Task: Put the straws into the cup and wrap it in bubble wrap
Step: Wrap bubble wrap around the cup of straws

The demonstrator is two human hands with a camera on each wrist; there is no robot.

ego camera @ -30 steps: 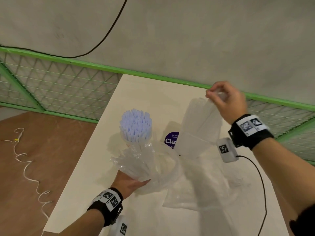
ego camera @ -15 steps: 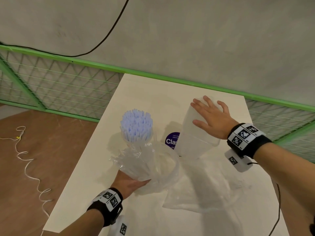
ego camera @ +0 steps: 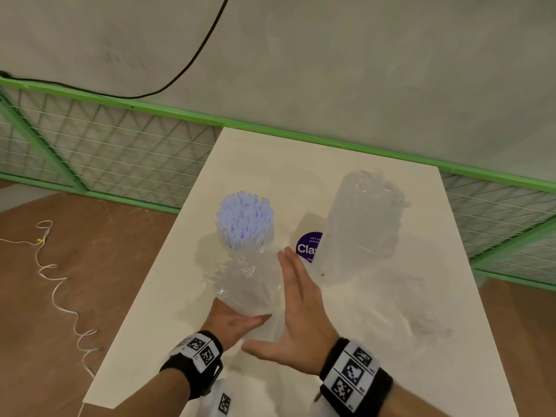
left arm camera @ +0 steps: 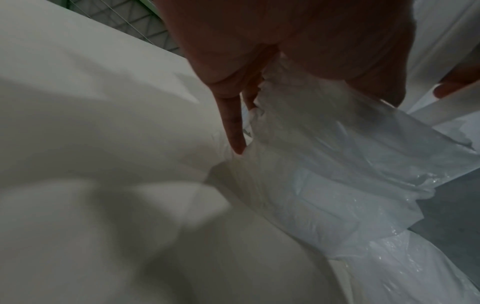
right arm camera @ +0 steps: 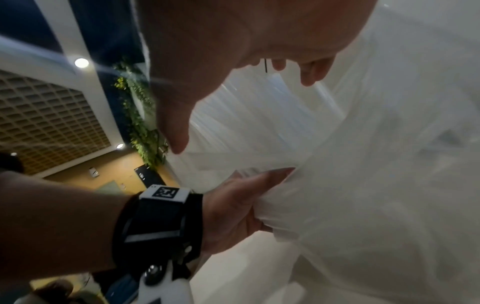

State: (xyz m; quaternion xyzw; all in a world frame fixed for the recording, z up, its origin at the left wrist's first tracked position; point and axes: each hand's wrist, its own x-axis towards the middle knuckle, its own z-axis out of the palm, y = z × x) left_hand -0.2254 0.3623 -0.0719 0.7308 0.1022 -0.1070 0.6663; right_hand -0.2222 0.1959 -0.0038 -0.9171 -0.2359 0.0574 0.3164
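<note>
Both hands meet mid-table (edges well off): left hand (ego camera: 233, 322) grips wrapped straws (ego camera: 245, 219), right hand (ego camera: 296, 323) spread flat.

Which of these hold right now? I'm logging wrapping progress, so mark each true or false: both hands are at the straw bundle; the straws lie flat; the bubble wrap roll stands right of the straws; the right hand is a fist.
1. Both hands are at the straw bundle. True: the left hand grips the wrapped base, the right hand is beside it.
2. The straws lie flat. False: they stand upright.
3. The bubble wrap roll stands right of the straws. True.
4. The right hand is a fist. False: its fingers are straight.
</note>
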